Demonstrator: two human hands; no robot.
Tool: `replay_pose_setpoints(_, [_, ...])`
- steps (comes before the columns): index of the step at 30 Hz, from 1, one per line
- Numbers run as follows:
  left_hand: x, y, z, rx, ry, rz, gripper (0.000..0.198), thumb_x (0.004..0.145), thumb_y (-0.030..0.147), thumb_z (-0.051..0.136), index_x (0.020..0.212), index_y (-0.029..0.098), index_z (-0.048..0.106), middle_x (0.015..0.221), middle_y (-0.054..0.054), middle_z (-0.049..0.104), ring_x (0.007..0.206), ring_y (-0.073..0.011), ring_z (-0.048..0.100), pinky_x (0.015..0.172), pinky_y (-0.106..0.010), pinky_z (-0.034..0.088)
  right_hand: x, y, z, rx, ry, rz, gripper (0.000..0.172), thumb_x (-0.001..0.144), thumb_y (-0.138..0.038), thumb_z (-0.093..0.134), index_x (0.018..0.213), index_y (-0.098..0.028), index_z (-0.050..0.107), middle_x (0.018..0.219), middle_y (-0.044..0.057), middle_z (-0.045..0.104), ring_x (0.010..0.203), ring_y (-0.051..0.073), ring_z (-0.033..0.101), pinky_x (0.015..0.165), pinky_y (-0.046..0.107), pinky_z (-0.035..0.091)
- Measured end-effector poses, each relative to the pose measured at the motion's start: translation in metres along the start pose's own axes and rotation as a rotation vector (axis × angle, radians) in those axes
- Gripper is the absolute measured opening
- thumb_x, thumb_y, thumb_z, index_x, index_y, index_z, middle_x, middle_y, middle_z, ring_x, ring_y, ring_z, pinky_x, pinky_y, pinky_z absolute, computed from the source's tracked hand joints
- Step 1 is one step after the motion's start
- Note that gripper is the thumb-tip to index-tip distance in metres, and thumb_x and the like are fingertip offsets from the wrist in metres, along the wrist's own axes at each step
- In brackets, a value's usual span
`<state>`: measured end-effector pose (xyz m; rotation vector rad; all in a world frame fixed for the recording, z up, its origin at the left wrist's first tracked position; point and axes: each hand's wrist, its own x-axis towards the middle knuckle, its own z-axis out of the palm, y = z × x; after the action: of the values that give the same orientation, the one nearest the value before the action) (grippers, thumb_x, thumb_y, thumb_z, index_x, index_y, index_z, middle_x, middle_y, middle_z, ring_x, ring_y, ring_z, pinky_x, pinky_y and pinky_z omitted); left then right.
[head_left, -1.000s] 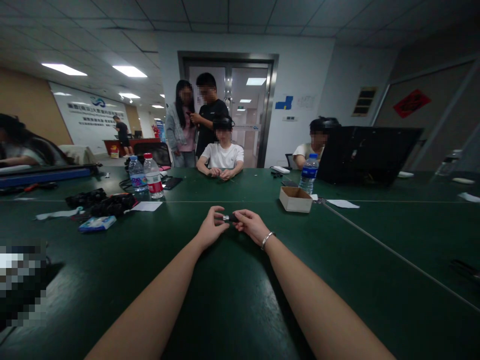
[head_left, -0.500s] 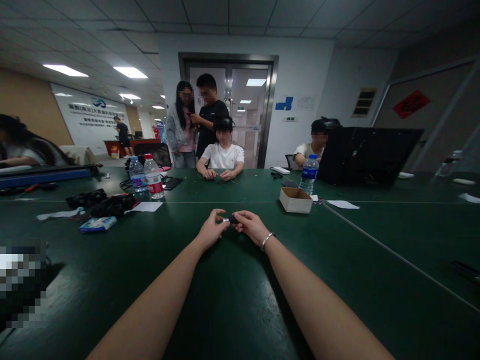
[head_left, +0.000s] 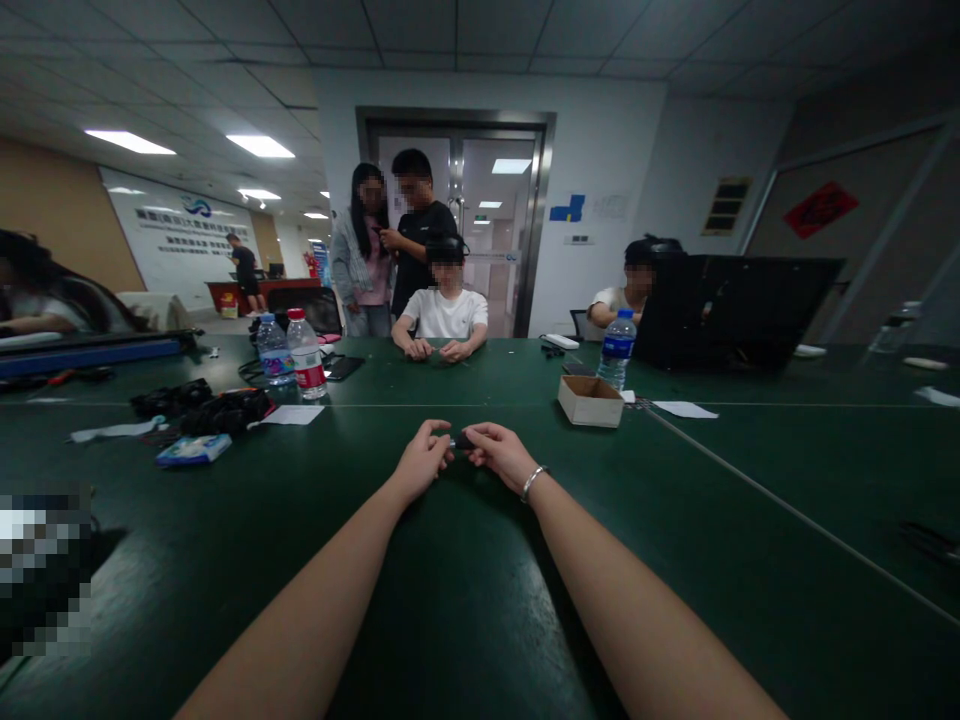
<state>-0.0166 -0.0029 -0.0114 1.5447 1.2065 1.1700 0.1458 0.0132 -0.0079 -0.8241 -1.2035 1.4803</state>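
Just above the green table, a small black object with a silver end sits between my two hands; it is too small to tell its kind. My right hand, with a silver bracelet at the wrist, pinches the black part between thumb and fingers. On the other side, the thumb and fingers of my left hand are closed at the silver end and partly cover it. My left index finger is bent above the thumb.
Ahead on the right are an open cardboard box and a water bottle. Two more bottles, black gear and a tissue packet lie left. A seated person works across the green table.
My left fingers have closed in slightly over the silver end, so less of it shows. My right hand keeps its pinch and has hardly moved.
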Motion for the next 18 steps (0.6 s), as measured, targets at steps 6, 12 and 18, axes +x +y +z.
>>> replay_pose_setpoints(6, [-0.002,0.005,0.001,-0.007,-0.015,-0.034,0.040,0.079,0.038,0.051,0.111,0.018,0.042,0.073,-0.001,0.055,0.054,-0.0080,0.050,0.041,-0.014,0.034,0.001,0.001,0.000,-0.006,-0.007,0.000,0.028,0.066,-0.029,0.077,0.082,-0.011,0.062,0.060,0.001,0.060,0.048,0.007,0.054,0.044,0.016,0.044])
replay_pose_setpoints(12, [0.000,-0.004,0.001,0.016,0.020,0.023,0.050,0.072,0.027,0.059,0.117,0.021,0.038,0.090,-0.002,0.051,0.059,-0.0073,0.050,0.043,-0.015,0.036,0.001,0.001,0.000,-0.004,-0.006,-0.003,0.025,0.067,-0.026,0.076,0.081,-0.011,0.062,0.059,0.001,0.060,0.048,0.008,0.054,0.043,0.016,0.044])
replay_pose_setpoints(18, [-0.007,0.034,0.002,0.214,0.374,0.294,0.039,0.075,0.023,0.055,0.112,0.019,0.044,0.104,-0.007,0.049,0.078,-0.0125,0.053,0.070,-0.026,0.046,0.001,0.001,-0.002,0.008,-0.014,0.010,0.025,0.070,-0.026,0.074,0.084,-0.011,0.061,0.061,0.004,0.062,0.049,0.008,0.055,0.043,0.016,0.043])
